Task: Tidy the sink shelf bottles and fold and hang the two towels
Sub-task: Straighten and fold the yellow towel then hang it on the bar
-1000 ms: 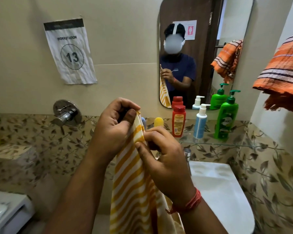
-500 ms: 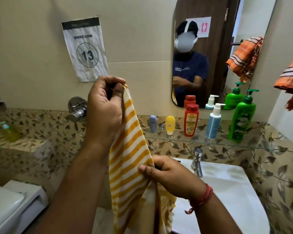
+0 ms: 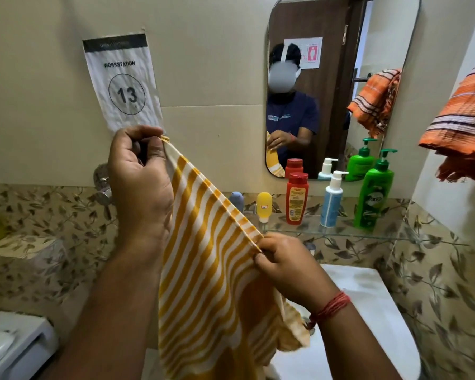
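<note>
Now left hand [image 3: 139,185] and right hand [image 3: 288,266] pinch one yellow towel [image 3: 209,270] (five bottles [image 3: 296,198] shelved).

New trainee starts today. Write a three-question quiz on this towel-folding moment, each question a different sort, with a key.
1. True or false: the left hand pinches the top corner of the yellow striped towel.
2. Which container on the glass shelf stands furthest right? A) red bottle B) green pump bottle C) small yellow bottle
3. Fill in: the right hand grips the towel's ____ edge, lower than the left.

Key
1. True
2. B
3. upper (hemmed) edge; it runs taut between both hands.
</note>
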